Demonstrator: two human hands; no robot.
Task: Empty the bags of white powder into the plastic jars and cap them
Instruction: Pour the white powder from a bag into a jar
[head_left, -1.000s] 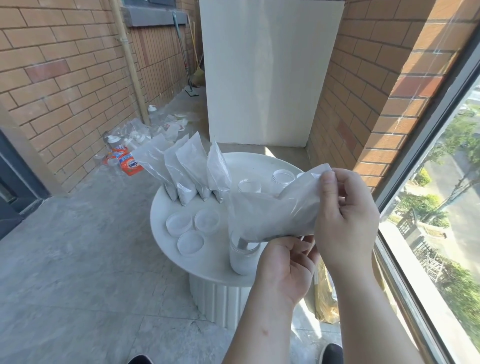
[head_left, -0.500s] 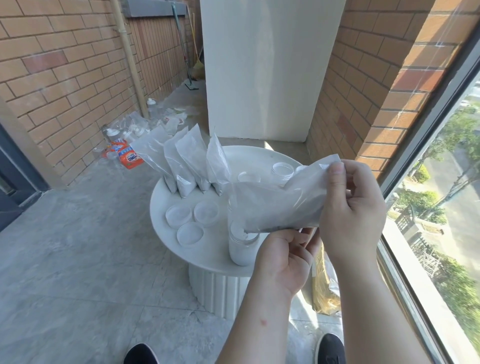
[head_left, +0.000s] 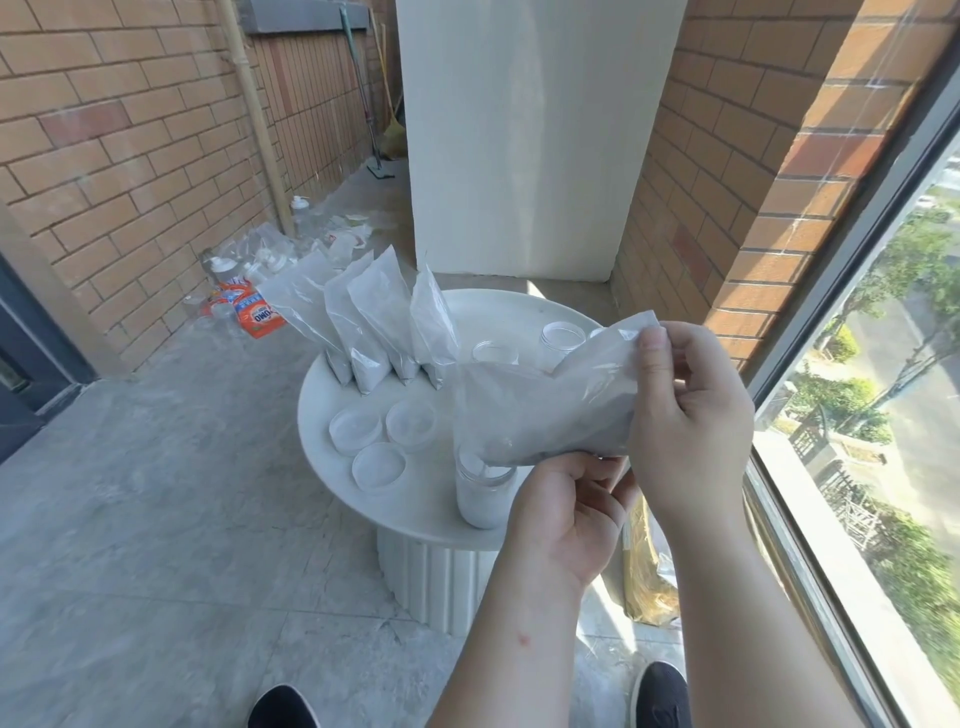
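Note:
A clear plastic bag (head_left: 540, 405) of white powder lies tilted above the round white table (head_left: 519, 312), its lower left corner over the mouth of a plastic jar (head_left: 480, 493) that is mostly full of powder. My right hand (head_left: 691, 415) pinches the bag's raised right end. My left hand (head_left: 571, 514) grips its lower edge from below. Several full bags (head_left: 363, 322) stand in a row at the table's back left. Three white caps (head_left: 379, 439) lie in front of them. Empty jars (head_left: 563, 338) stand at the back, partly hidden by the bag.
Brick walls close in the left and the right, with a white pillar (head_left: 530, 135) behind the table. A window (head_left: 883, 415) runs along the right. Plastic litter and an orange packet (head_left: 254, 312) lie on the floor at left. A yellowish bag (head_left: 649, 577) leans beside the table's base.
The view has shifted slightly closer. Both hands keep holding the tilted bag over the jar, and the bag's right end sits about where it was.

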